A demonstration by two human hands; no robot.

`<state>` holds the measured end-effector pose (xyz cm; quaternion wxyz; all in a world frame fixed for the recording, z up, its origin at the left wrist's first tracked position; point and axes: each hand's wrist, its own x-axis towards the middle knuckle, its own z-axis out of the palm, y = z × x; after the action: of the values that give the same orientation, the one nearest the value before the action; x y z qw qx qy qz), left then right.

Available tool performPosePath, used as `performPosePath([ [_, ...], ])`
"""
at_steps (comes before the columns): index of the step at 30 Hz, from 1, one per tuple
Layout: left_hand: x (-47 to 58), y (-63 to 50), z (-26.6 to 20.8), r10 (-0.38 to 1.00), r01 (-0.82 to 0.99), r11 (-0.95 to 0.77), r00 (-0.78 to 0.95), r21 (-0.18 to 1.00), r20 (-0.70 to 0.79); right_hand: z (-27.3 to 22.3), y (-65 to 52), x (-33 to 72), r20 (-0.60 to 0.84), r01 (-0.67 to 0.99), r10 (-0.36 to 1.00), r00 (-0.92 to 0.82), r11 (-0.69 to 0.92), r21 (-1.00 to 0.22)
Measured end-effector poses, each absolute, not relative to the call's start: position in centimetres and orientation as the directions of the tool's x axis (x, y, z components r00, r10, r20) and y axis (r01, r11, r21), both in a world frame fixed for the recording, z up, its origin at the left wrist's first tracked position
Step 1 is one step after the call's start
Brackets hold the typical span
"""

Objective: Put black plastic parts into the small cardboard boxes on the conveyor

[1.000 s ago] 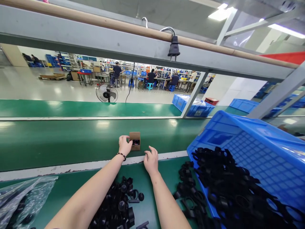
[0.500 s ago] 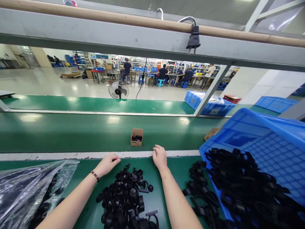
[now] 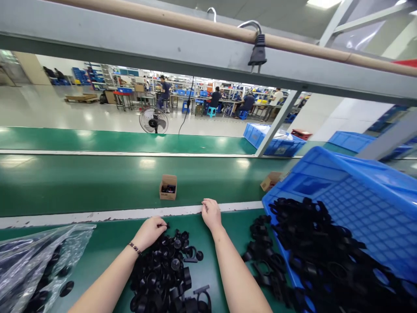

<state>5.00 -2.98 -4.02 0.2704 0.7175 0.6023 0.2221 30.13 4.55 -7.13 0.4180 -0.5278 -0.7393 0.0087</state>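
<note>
My left hand (image 3: 150, 233) is at the far end of a pile of small round black plastic parts (image 3: 163, 265), thumb and fingers pinched on a small black part (image 3: 167, 225). Farther right, my right hand (image 3: 211, 214) hangs by the pale edge strip (image 3: 241, 206) with its fingers curled closed. Whatever it may hold is hidden. Beyond my hands, a small open cardboard box (image 3: 168, 194) with dark parts inside stands on the green belt (image 3: 97, 182). Some black ring-shaped clamps (image 3: 202, 298) lie at the near side of the pile.
At right a tilted blue crate (image 3: 325, 163) holds many black clamps, with more heaped beside it (image 3: 265, 256). A clear plastic bag (image 3: 65, 252) of black parts lies left. Another carton (image 3: 271, 180) sits behind the crate. Overhead runs a grey beam (image 3: 163, 45) with a hanging plug (image 3: 258, 51).
My left hand has moved in to the pile's far end, and a small black part now shows at its fingertips. Both cardboard boxes have shifted left along the belt. The view has turned slightly right.
</note>
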Motion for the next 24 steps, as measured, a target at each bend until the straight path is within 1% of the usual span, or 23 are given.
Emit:
performPosePath([
  [3, 3.4, -3.1, -4.6, 0.996, 0.703, -0.065, 0.093, 0.708, 0.0, -7.2, 4.3, 30.1, 0.604, 0.79, 0.79, -0.1, 0.432, -0.435],
  [5, 2.1, -2.9, -5.3, 0.997, 0.69, -0.053, 0.074, 0.722, 0.002, -7.2, 4.0, 29.9, 0.59, 0.816, 0.801, -0.105, 0.408, -0.409],
  [8, 0.5, -2.3, -6.3, 0.997, 0.691, -0.037, 0.073, 0.722, -0.018, -6.5, 3.3, 29.4, 0.561, 0.868, 0.82, -0.109, 0.354, -0.349],
  [12, 0.2, -1.9, -6.6, 0.993, 0.688, -0.086, 0.121, 0.721, 0.002, -4.0, 0.7, 28.8, 0.482, 0.93, 0.864, -0.144, 0.285, -0.232],
  [14, 0.6, -1.9, -6.2, 0.989, 0.681, -0.115, 0.144, 0.724, 0.022, -2.2, -1.5, 29.4, 0.394, 0.957, 0.902, -0.177, 0.252, -0.147],
  [16, 0.9, -2.1, -5.8, 0.988, 0.674, -0.131, 0.152, 0.727, 0.037, -0.5, -4.0, 30.6, 0.261, 0.98, 0.948, -0.182, 0.198, -0.034],
  [18, 1.0, -2.2, -5.5, 0.987, 0.671, -0.138, 0.152, 0.729, 0.046, 0.7, -6.2, 32.4, 0.096, 0.986, 0.985, -0.146, 0.137, 0.1],
  [20, 1.1, -2.4, -5.3, 0.988, 0.669, -0.137, 0.145, 0.731, 0.052, 1.4, -7.7, 34.2, -0.038, 0.968, 0.995, -0.092, 0.098, 0.229],
  [22, 1.1, -2.5, -5.3, 0.988, 0.666, -0.138, 0.141, 0.733, 0.057, 1.5, -8.6, 35.7, -0.103, 0.945, 0.993, -0.051, 0.081, 0.317],
  [24, 1.1, -2.5, -5.4, 0.988, 0.663, -0.145, 0.144, 0.734, 0.065, 1.4, -8.9, 36.6, -0.114, 0.934, 0.993, -0.038, 0.075, 0.348],
])
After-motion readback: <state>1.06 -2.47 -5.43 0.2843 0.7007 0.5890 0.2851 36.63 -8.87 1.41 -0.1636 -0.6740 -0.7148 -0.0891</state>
